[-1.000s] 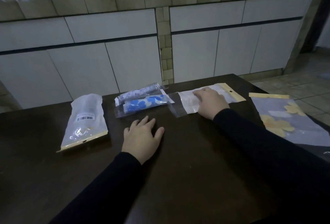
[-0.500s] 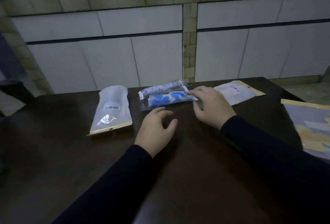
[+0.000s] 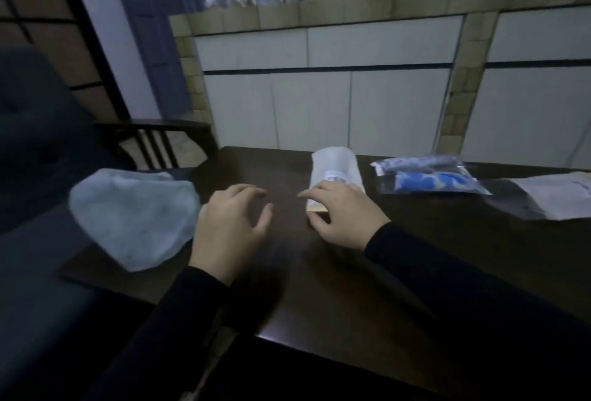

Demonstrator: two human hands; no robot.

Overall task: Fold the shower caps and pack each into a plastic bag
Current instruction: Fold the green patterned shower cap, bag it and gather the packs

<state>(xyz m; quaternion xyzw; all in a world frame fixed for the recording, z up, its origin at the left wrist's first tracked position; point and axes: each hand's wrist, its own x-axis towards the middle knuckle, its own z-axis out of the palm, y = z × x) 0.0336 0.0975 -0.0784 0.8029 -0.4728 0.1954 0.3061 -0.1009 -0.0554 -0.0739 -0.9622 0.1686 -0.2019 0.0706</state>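
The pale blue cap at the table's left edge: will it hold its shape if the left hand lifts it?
Probably not. The pale blue cap lies in a soft, rumpled mound, so it likely droops when lifted. It looks thin, likely light. Part of it overhangs the table edge, so a push from the left hand could slide it off.

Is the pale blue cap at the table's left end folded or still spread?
Spread. The cap lies loose in a wide rounded sheet at the table's left edge, with no bag around it; neither hand touches it.

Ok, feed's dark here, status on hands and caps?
Left hand open, hovering over table. Right hand resting on packed bag. Loose cap at left, unfolded. Nothing in the way.
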